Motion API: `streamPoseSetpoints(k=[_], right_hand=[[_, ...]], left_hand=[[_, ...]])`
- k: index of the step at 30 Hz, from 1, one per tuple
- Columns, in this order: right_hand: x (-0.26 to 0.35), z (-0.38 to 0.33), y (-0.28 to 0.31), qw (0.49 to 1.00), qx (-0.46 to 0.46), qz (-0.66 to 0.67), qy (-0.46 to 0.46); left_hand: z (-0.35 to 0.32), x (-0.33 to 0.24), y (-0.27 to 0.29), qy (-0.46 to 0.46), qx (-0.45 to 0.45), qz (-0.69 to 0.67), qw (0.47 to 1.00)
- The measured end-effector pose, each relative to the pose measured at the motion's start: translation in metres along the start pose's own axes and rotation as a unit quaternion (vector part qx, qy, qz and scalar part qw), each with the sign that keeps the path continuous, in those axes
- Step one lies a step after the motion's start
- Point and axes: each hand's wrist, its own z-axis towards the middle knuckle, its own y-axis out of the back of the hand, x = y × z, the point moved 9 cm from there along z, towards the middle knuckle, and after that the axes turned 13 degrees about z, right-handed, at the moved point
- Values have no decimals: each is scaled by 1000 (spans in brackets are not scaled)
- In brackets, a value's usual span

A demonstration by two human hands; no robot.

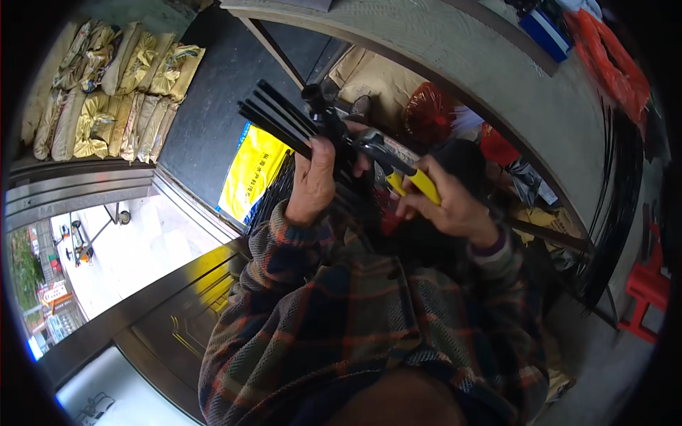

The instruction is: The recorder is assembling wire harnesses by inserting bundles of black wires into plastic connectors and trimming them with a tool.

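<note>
My right hand grips pliers with yellow handles and a grey metal head. Their jaws rest at a dark part just right of my left hand; whether they bite on something I cannot make out. My left hand is closed round a bundle of thin black rods, which fan out up and to the left. Beside the rods stands a black tube-like piece with a wider end. What lies below between my hands is dark and partly hidden.
A grey bench runs along the top right. Long black rods hang at its right end, near a red stool. A yellow sack lies left of my hands. Wrapped bundles are stacked at the far left, above a doorway.
</note>
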Motion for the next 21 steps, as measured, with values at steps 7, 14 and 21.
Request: streamPoseSetpoints(k=[7, 14, 21], right_hand=[[44, 1, -1, 982, 81, -145, -92], [31, 5, -3, 963, 35, -267, -8], [24, 10, 11, 923, -99, -344, 144]], left_hand=[[-6, 0, 1, -39, 24, -35, 998], [-6, -11, 1, -68, -14, 54, 996], [7, 9, 5, 10, -105, 77, 991]])
